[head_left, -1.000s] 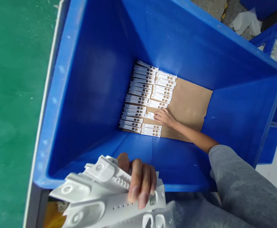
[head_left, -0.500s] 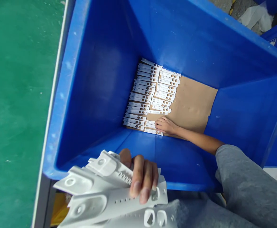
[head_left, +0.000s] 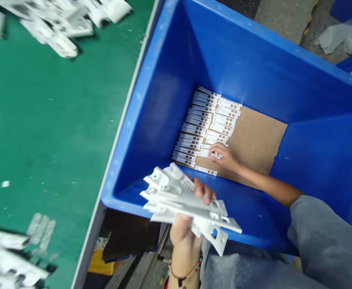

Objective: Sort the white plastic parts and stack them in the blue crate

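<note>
My left hand (head_left: 191,220), with a beaded bracelet on its wrist, grips a fanned stack of white plastic strips (head_left: 176,196) over the bin's near rim. The strips have a round hole at one end and squarish cutouts at the other. Deep in the blue bin (head_left: 176,80), my right hand (head_left: 224,157) is pinched on one of the white strips (head_left: 217,155), just above the cardboard (head_left: 254,136). Two side-by-side columns of laid strips (head_left: 198,120) cover the cardboard's left part. One strip (head_left: 206,170) lies nearest the bin's near wall.
Left of the bin is a green tabletop (head_left: 58,132) with a pale metal edge. White parts (head_left: 52,24) are heaped at its far side, and more parts (head_left: 7,257) lie at its near corner. A yellow object (head_left: 100,263) sits below the table edge.
The view has swung left, bringing piles of parts on the green table into sight. My left hand with its stack appears farther away. My right hand has shifted slightly among the near strips.
</note>
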### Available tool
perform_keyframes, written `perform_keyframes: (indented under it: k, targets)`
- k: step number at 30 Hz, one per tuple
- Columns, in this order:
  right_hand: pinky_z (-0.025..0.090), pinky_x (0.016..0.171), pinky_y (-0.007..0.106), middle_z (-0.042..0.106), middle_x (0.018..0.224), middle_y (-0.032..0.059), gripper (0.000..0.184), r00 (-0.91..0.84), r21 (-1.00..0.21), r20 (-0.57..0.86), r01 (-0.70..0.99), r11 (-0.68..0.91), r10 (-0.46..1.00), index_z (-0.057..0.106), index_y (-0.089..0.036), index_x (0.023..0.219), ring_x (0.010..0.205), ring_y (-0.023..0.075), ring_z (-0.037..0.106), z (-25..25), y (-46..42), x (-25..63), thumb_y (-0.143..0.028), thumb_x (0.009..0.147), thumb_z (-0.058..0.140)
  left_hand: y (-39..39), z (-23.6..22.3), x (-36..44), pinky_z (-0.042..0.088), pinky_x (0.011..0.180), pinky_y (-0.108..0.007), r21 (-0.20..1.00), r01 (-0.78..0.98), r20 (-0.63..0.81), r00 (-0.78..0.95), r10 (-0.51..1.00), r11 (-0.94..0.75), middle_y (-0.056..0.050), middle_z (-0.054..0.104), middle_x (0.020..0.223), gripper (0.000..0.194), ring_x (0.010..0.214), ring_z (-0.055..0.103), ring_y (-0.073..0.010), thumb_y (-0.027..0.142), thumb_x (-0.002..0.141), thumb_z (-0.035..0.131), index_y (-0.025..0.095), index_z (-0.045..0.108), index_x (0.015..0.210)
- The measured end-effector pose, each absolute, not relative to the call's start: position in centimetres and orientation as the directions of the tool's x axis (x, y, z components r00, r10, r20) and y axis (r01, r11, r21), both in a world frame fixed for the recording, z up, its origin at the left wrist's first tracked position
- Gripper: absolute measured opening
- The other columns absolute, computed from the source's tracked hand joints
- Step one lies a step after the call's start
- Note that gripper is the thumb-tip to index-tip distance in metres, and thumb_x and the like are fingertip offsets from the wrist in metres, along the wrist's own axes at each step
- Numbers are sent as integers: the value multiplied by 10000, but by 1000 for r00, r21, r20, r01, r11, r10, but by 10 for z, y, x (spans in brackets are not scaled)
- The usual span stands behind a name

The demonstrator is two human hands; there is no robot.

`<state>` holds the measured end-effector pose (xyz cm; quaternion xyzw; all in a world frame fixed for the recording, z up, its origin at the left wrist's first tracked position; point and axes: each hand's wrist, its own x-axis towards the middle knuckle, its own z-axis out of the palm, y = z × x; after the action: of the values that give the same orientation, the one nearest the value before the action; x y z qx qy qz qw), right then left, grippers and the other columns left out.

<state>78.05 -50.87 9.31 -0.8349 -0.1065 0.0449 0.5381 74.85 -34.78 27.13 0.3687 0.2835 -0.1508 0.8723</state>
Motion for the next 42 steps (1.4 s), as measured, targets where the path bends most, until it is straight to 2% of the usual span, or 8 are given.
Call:
perform_keyframes:
  k: [4,7,12,19,23,29,35,42]
  targets:
    - [481,662,294,595,775,19,397,948,-991,129,111,78,292,600,-193,843,689,138,548,210,-503,801,-581,910,550,-356,272,747,530,662,-283,581,516,-726,678,114,629,21,580,714,439,632,585,-139,454,577,851,207,620,858]
    - [490,603,247,628,797,9,226,863,-999,0,-22,38,505,632,-192,859,638,103,551,264,-504,807,-409,859,691,-361,268,747,550,718,-301,631,522,-741,624,248,573,10,624,731,450,688,633,-167,438,576,862,197,647,890]
    - [513,559,210,642,764,-2,231,757,-872,-419,-489,9,502,636,-179,867,625,94,591,267,-506,802,-375,808,741,-362,268,748,554,755,-312,633,533,-747,611,262,561,13,652,743,470,700,650,-177,403,552,886,216,672,927]
    - [482,500,233,636,741,-15,360,679,-696,-455,-675,246,575,464,-215,955,556,113,587,250,-512,801,-515,868,643,-358,273,747,536,664,-301,585,502,-703,705,90,636,-2,589,720,418,675,600,-168,464,597,842,206,646,861]
    - [402,554,217,554,709,-56,227,871,-914,-406,-385,-128,276,408,-240,912,564,99,504,197,-523,802,-385,914,583,-351,277,747,494,592,-237,577,363,-620,778,104,731,19,519,729,401,594,506,-99,418,581,833,213,611,844]
    - [438,719,276,640,937,51,159,787,-604,-531,-94,-791,312,483,-191,1067,782,169,587,80,-517,756,-159,912,486,-320,280,751,417,495,-216,505,358,-631,774,54,785,75,379,614,447,449,298,-44,350,497,842,199,589,834]
    - [455,921,336,621,1173,145,243,762,-487,-504,138,-862,406,517,-133,1190,1103,236,566,37,-485,725,-179,953,493,-317,283,753,346,420,-243,560,383,-622,780,67,735,92,324,555,452,395,170,-39,377,459,845,232,512,727]
    - [435,883,359,628,1179,130,267,766,-377,-462,286,-881,447,528,-135,1236,1115,252,543,27,-478,719,-216,990,462,-323,287,754,337,402,-237,584,395,-616,784,70,709,98,262,541,501,379,176,-37,395,449,853,232,451,701]
